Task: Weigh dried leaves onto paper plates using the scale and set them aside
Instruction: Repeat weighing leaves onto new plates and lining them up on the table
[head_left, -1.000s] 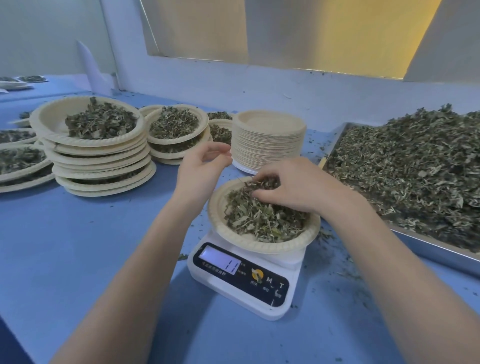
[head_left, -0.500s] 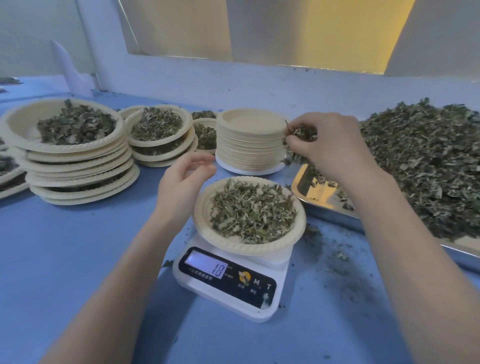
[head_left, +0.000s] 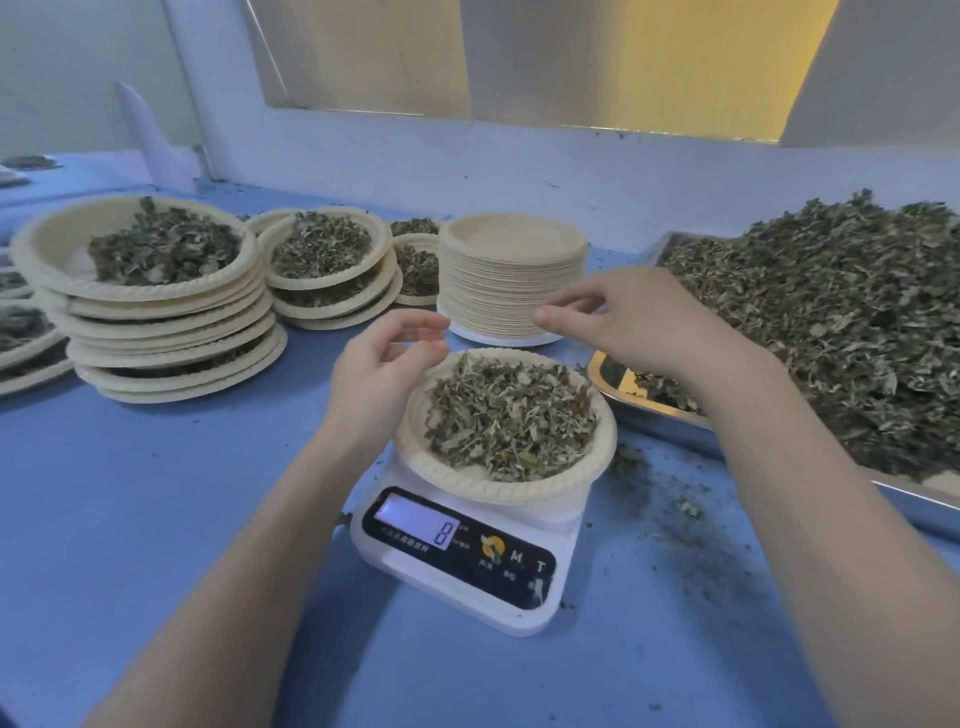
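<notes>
The left hand (head_left: 382, 371) hovers, fingers loosely curved and holding nothing, just beside the left rim of the paper plate (head_left: 597, 457). The right hand (head_left: 639, 327) hangs relaxed and empty above its far edge. The plate, full of dried leaves (head_left: 509, 415), sits on the scale (head_left: 462, 561) mid-tabletop, with the leaf tray (head_left: 675, 415) along the right edge.

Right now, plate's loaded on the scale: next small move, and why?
Probably grip the tan paper plate of dried leaves by its rim with both hands and lift it off the white digital scale: the left hand and right hand hover empty beside it.
</notes>
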